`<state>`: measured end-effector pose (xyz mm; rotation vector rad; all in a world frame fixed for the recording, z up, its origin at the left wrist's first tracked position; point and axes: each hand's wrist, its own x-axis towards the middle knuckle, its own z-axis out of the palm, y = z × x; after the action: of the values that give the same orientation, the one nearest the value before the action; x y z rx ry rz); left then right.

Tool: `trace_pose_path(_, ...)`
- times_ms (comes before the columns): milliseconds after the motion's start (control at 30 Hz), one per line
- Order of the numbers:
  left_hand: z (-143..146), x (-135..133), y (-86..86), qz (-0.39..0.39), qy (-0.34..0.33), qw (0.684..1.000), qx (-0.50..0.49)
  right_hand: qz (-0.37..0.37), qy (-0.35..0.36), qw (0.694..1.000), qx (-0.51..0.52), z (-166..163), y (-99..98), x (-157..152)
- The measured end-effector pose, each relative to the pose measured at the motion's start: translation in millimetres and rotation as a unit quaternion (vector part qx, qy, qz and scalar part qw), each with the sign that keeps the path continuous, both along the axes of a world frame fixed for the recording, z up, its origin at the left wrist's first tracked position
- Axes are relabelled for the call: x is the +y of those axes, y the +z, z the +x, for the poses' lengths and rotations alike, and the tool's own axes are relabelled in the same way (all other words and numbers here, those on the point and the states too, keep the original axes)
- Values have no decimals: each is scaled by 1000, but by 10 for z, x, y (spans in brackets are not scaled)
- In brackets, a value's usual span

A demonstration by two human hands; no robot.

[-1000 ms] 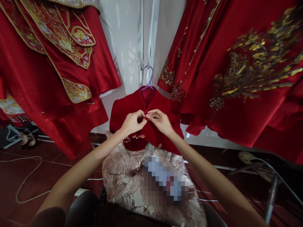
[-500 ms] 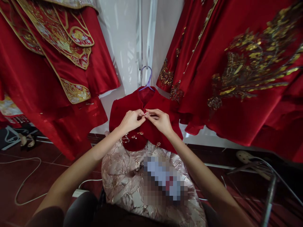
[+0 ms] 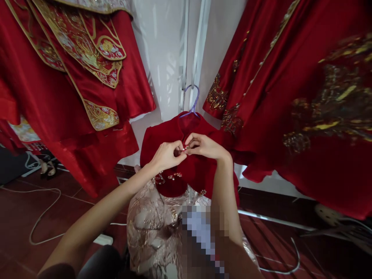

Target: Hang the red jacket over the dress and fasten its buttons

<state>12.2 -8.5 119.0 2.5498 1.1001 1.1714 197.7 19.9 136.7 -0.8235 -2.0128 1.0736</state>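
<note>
A small dark red velvet jacket [image 3: 200, 170] hangs on a purple hanger [image 3: 192, 104] in front of me, over a pale pink brocade skirt [image 3: 151, 224]. My left hand [image 3: 167, 155] and my right hand [image 3: 205, 146] meet at the jacket's upper front. Both pinch a small beaded clasp [image 3: 185, 147] between fingertips. More beaded clasps [image 3: 173, 176] show lower on the jacket front.
Red gowns with gold embroidery hang at the left [image 3: 66, 77] and right [image 3: 305, 97]. A white wall with a rail [image 3: 192, 46] stands behind. A white cable [image 3: 43, 217] runs over the dark red floor. Shoes [image 3: 48, 167] lie at the far left.
The view has shifted, so everything sits a little right and lower. My right forearm has swung inward and now stands nearly upright. Both hands stay pinched on the clasp.
</note>
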Motion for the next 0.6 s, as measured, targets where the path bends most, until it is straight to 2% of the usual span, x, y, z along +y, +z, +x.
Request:
trace_pose_path(133,-3,45,31,-14,-35,999,1,-24,27,999,-26,46,51,84)
trace_pose_path(300,-10,85,90,12,-33,999,41,-31,40,998,-30,67,84,108)
trace_pose_path(600,-10,228,60,79,-49,989,118,-24,0,999,46,87,-232,129)
